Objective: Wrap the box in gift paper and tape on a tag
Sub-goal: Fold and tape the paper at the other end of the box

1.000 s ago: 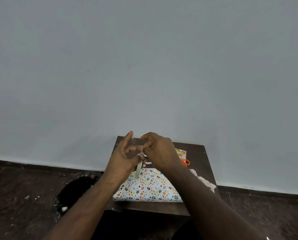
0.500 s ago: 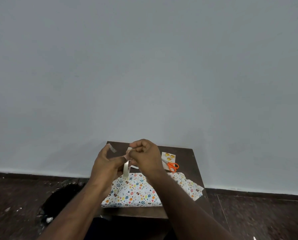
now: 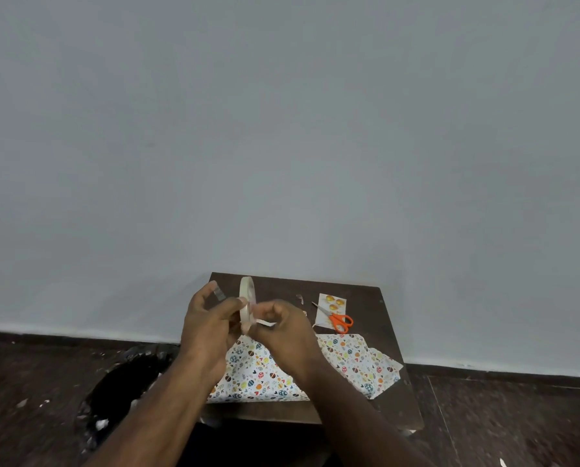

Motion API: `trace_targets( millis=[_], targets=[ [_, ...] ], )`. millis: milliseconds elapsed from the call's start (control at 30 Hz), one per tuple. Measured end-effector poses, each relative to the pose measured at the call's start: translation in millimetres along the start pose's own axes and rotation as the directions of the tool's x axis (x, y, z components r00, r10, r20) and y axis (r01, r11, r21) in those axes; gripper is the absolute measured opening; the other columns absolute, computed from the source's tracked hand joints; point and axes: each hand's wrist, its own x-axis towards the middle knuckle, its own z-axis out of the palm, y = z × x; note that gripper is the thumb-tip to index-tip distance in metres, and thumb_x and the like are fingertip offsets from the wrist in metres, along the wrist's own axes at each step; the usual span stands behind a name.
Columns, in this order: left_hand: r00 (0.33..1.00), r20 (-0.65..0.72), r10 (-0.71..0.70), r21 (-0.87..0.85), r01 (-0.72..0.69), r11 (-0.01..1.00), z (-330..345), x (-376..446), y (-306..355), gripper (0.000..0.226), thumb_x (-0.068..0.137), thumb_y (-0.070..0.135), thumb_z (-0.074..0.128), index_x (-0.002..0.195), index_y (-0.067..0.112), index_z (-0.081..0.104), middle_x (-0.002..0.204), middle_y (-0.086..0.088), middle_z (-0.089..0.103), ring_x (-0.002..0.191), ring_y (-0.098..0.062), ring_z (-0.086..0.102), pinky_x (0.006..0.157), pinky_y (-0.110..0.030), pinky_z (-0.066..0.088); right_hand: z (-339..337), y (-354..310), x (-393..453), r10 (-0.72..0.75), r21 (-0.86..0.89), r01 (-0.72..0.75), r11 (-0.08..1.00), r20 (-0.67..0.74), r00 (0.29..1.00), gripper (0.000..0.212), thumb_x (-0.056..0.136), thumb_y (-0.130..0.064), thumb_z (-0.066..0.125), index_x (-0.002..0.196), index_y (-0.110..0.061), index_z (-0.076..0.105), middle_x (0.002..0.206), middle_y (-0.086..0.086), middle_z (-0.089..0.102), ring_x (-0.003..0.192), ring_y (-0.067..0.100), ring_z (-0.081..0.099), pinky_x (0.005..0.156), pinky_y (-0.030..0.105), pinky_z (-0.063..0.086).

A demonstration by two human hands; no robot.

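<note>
Plain room in a home or a similar bare indoor space, not a proper workshop. Blank pale blue-grey painted wall (image 3: pixel 281 129) fills most of the view, dark skirting strip (image 3: pixel 62 337) at its foot, dark speckled stone floor (image 3: pixel 517 426) with bits of litter. Small dark wooden tabletop (image 3: pixel 393 332) pushed against the wall, used as a craft spot: orange-handled scissors (image 3: pixel 339 321), patterned gift paper (image 3: pixel 356 362). Black-lined waste bin (image 3: pixel 120 389) on the floor beside it.
</note>
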Motion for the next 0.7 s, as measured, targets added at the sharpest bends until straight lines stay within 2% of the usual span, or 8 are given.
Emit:
trace_targets(
  millis=[100,233,267,333,400,567,700],
  targets=[
    [1.0,0.017,-0.026,-0.005,0.027,1.0,1.9,4.7,-1.3,0.067,0.087,0.002,0.075,0.143,0.023,0.044,0.118,-0.019,0.071,0.082,-0.028,0.076,0.081,-0.043,0.059,-6.2,4.7,4.0,-0.051,-0.167,0.064,0.984,0.082,0.995,0.016,0.089,-0.024,0.075,0.104,-0.025,0.077,0.103,-0.012,0.074,0.089,0.002,0.068,0.071,0.014,0.048],
    [0.993,0.049,-0.107,0.043,0.105,0.994,-4.6,13.3,-3.4,0.074,0.09,0.005,0.074,0.149,0.035,0.039,0.119,-0.008,0.072,0.106,-0.027,0.071,0.101,-0.048,0.053,-22.5,5.3,31.4,-0.01,-0.417,0.041,0.908,0.075,0.997,0.03,0.096,-0.013,0.065,0.125,-0.019,0.069,0.121,0.0,0.069,0.075,0.004,0.063,0.06,0.014,0.046],
    [0.99,0.049,-0.13,0.062,0.127,0.99,-7.5,14.6,-3.7,0.074,0.091,0.006,0.073,0.148,0.038,0.041,0.12,-0.006,0.071,0.11,-0.027,0.069,0.102,-0.05,0.052,-26.2,6.7,41.8,-0.009,-0.498,0.043,0.866,0.071,0.997,0.033,0.097,-0.01,0.063,0.128,-0.019,0.068,0.123,0.002,0.068,0.079,0.006,0.064,0.063,0.015,0.049],
    [0.985,0.043,-0.168,0.083,0.164,0.983,-15.2,18.3,-5.8,0.065,0.092,0.005,0.072,0.143,0.038,0.05,0.124,-0.005,0.068,0.112,-0.028,0.068,0.101,-0.052,0.053,-29.5,11.6,65.3,0.002,-0.645,0.054,0.762,0.086,0.996,0.038,0.096,-0.008,0.063,0.132,-0.019,0.066,0.128,0.006,0.066,0.098,0.015,0.066,0.085,0.024,0.055],
    [0.977,0.04,-0.211,0.076,0.208,0.975,-23.4,20.9,-7.6,0.056,0.094,0.002,0.068,0.136,0.037,0.057,0.127,-0.005,0.065,0.112,-0.029,0.067,0.1,-0.052,0.054,-26.1,19.8,88.9,0.035,-0.747,0.059,0.662,0.11,0.993,0.042,0.094,-0.006,0.064,0.134,-0.02,0.065,0.131,0.007,0.065,0.112,0.022,0.064,0.1,0.032,0.051],
    [0.962,0.061,-0.266,0.047,0.264,0.963,-38.5,25.8,-9.7,0.045,0.097,-0.003,0.06,0.126,0.03,0.068,0.13,-0.006,0.063,0.114,-0.03,0.067,0.098,-0.052,0.056,-10.0,34.1,130.8,0.11,-0.845,0.098,0.526,0.182,0.977,0.043,0.093,-0.006,0.067,0.134,-0.018,0.066,0.127,0.007,0.067,0.113,0.024,0.063,0.101,0.034,0.05],
    [0.952,0.099,-0.289,0.052,0.285,0.957,-39.9,28.2,-10.3,0.048,0.097,-0.007,0.056,0.125,0.028,0.07,0.132,-0.004,0.061,0.115,-0.028,0.067,0.095,-0.048,0.058,-6.5,37.4,147.0,0.227,-0.878,0.087,0.471,0.215,0.95,0.045,0.096,-0.008,0.063,0.141,-0.015,0.059,0.136,0.009,0.063,0.123,0.026,0.059,0.107,0.034,0.046]
  ],
)
